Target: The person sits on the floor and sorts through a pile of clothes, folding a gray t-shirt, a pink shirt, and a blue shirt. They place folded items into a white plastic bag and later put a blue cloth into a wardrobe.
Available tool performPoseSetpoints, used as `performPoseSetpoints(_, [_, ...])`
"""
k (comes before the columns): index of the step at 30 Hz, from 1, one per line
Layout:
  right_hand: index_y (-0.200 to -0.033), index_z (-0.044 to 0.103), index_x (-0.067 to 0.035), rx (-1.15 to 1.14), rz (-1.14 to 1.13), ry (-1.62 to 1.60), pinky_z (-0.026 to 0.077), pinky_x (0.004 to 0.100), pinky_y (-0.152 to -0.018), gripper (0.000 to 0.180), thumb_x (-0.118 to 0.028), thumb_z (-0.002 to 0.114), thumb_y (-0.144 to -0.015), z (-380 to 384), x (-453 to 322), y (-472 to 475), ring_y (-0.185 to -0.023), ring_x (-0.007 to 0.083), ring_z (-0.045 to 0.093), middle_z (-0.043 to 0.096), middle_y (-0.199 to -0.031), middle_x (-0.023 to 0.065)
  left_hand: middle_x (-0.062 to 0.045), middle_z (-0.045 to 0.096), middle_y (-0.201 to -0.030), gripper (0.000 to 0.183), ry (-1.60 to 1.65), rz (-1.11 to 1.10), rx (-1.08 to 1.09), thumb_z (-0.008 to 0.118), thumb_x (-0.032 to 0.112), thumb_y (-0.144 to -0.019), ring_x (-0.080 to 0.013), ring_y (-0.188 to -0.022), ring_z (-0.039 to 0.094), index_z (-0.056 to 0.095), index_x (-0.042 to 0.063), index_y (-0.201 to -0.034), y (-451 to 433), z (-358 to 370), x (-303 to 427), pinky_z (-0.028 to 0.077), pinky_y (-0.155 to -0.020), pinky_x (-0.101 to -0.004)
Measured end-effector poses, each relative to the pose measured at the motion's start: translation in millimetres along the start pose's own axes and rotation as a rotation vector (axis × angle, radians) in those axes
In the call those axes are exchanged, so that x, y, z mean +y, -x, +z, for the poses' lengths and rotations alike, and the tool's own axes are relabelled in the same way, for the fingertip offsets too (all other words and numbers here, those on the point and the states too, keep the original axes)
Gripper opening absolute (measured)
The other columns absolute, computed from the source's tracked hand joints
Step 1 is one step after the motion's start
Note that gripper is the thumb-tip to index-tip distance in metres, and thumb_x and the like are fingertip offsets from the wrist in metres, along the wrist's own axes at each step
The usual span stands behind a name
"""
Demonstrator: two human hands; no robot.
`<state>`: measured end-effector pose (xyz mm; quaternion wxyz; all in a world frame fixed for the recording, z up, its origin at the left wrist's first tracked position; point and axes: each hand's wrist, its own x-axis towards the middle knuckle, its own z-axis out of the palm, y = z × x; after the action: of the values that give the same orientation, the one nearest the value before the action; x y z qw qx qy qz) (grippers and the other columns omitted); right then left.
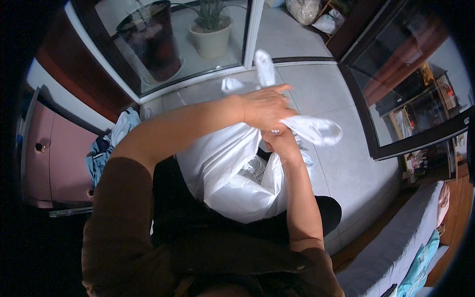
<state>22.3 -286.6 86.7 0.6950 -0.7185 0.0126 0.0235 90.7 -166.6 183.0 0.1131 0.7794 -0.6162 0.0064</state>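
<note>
A large white plastic bag (237, 196) rests against my lap and bulges, with clear crinkled plastic (253, 169) showing through an opening in its side. My right hand (279, 139) is closed around the gathered neck of the bag. Over it lies my left hand (265, 107), palm down, its fingers spread and blurred. One handle loop (322, 130) of the bag sticks out to the right of my hands, and another loop (265, 68) stands up beyond them. What lies under my left palm is hidden.
Ahead stands a glass door (207, 70) with a potted plant (211, 37) behind it. Folded clothes (100, 156) lie by a pink cabinet (66, 156) at the left. An open dark-framed glass door (374, 144) is at the right, above a grey-cushioned wooden seat (393, 237).
</note>
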Motion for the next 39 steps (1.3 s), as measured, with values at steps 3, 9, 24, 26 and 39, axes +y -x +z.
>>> performPoseSetpoints(3, [-0.076,0.055,-0.002,0.214,-0.214,0.327,0.036,0.0249,-0.048,0.011,0.0,0.053,-0.066,1.0,2.3,4.6,-0.05,0.0138,0.045,0.044,-0.055,-0.0011,-0.022,0.058,-0.079,0.034,0.261,-0.386,-0.108,0.042,0.029,-0.077,-0.0317,-0.074,0.057,0.059,0.002,-0.087,0.0,22.6,-14.5,0.038,-0.081,-0.0398])
performPoseSetpoints(9, [-0.084,0.051,-0.001,0.096,-0.761,0.806,0.042,0.0333,-0.06,0.028,0.004,0.058,-0.058,-4.2,-18.3,18.9,-0.072,0.0274,0.052,0.052,-0.087,0.0129,-0.021,0.056,-0.096,0.045,0.522,-0.487,-0.455,0.031,0.032,-0.082,-0.0323,-0.088,0.053,0.054,-0.004,-0.095,19.3,83.9,-39.9,0.039,-0.075,-0.0401])
performPoseSetpoints(24, [-0.101,0.053,-0.011,0.175,-0.835,0.689,0.034,0.0383,-0.087,0.038,-0.016,0.066,-0.065,4.7,-33.1,17.3,-0.106,0.0316,0.04,0.049,-0.108,0.0093,-0.006,0.057,-0.082,0.036,1.879,-0.727,0.008,0.055,0.028,-0.072,-0.0123,-0.073,0.055,0.054,0.001,-0.097,55.7,43.3,-14.9,0.044,-0.064,-0.0226])
performPoseSetpoints(26, [-0.091,0.054,-0.008,0.005,-0.883,0.524,0.034,0.039,-0.089,0.024,-0.023,0.06,-0.073,4.4,-34.2,16.2,-0.101,0.0281,0.045,0.054,-0.093,0.01,-0.006,0.057,-0.082,0.037,1.99,-0.791,0.108,0.047,0.036,-0.079,-0.0134,-0.072,0.054,0.056,0.002,-0.091,47.7,52.5,-24.0,0.043,-0.065,-0.0242])
performPoseSetpoints(39, [-0.055,0.029,-0.011,0.211,-0.109,-0.741,0.033,0.0316,-0.066,0.041,-0.031,0.037,-0.089,44.3,29.5,58.8,-0.05,0.0136,0.025,0.024,-0.051,-0.0011,-0.02,0.058,-0.08,0.044,0.269,-0.626,0.232,0.034,0.041,-0.086,-0.0381,-0.078,0.055,0.06,0.007,-0.081,45.7,113.6,-80.4,0.043,-0.073,-0.0434])
